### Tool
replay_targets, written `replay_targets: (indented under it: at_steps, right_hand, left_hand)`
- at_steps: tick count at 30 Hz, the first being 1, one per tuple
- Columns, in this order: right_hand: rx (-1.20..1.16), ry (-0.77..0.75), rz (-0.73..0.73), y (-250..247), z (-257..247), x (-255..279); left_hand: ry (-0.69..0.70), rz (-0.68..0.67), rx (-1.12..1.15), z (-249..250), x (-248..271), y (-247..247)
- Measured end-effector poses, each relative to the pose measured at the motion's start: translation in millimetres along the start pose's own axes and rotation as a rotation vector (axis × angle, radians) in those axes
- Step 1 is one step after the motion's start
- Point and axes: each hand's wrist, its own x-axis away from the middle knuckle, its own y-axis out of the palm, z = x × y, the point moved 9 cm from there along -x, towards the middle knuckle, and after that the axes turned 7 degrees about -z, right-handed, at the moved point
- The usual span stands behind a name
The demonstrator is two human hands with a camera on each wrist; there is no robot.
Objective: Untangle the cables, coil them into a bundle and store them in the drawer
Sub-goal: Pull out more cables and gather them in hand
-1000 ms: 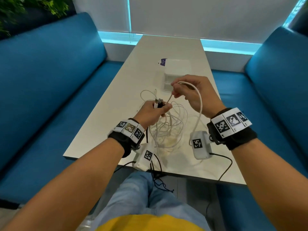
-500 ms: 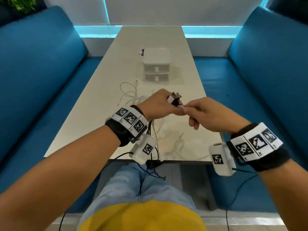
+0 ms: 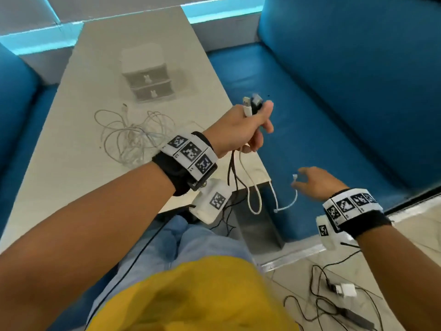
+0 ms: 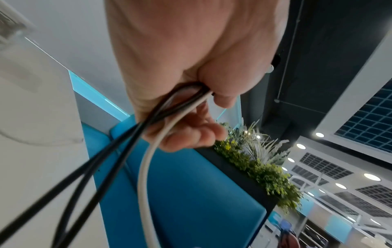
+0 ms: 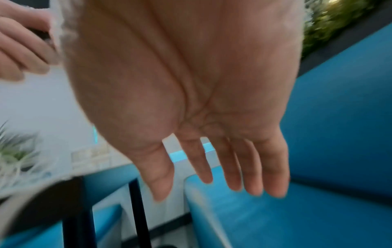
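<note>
My left hand [image 3: 255, 120] is raised just past the table's right edge and grips a white plug [image 3: 247, 107] and a dark plug [image 3: 257, 101] together. From its fist hang black cable strands [image 4: 101, 161] and one white cable [image 4: 146, 167]. The white cable [image 3: 253, 194] loops down beside the table, and its small free end [image 3: 295, 176] floats just left of my right hand [image 3: 312, 182]. That hand is low over the blue seat, fingers [image 5: 233, 171] straight and spread, holding nothing. A tangle of thin white cables [image 3: 133, 137] lies on the table [image 3: 71, 182]. The white two-drawer box [image 3: 146, 72] stands behind it, both drawers closed.
Blue benches [image 3: 334, 91] flank the table. A metal table leg [image 3: 260, 225] stands below the near right corner. On the floor at the right lie black leads and a white charger [image 3: 346, 290]. A planter with green plants [image 4: 254, 167] tops the bench back.
My hands were together at the plugs over the table. Now my right hand has swung out right and down and opened, and my left hand has carried the plugs right, past the table edge.
</note>
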Motion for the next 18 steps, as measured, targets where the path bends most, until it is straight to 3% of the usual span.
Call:
replay_targets:
  at_steps: [2, 4, 8, 10, 13, 18]
  right_hand:
    - [-0.261, -0.137, 0.112, -6.0, -6.4, 7.7]
    - [-0.598, -0.334, 0.104, -9.7, -25.8, 25.3]
    - [-0.889, -0.585, -0.27, 30.4, -61.5, 50.1]
    - [-0.901, -0.532, -0.283, 57.8, -46.1, 38.7]
    - [-0.718, -0.345, -0.148, 92.2, -3.8, 8.7]
    - [-0.511, -0.097, -0.275, 170.5, 35.8, -15.3]
  left_hand:
    - [0.016, -0.031, 0.015, -2.5, -7.0, 22.0]
    - [0.014, -0.002, 0.025, -6.2, -14.2, 39.6]
    - [0.044, 0.077, -0.01, -5.7, -25.7, 64.7]
    - [0.05, 0.088, 0.012, -3.5, -28.4, 69.6]
    - [0.072, 0.077, 0.067, 2.7, -27.6, 68.4]
    - [0.035, -0.03, 0.148, 4.2, -19.6, 68.5]
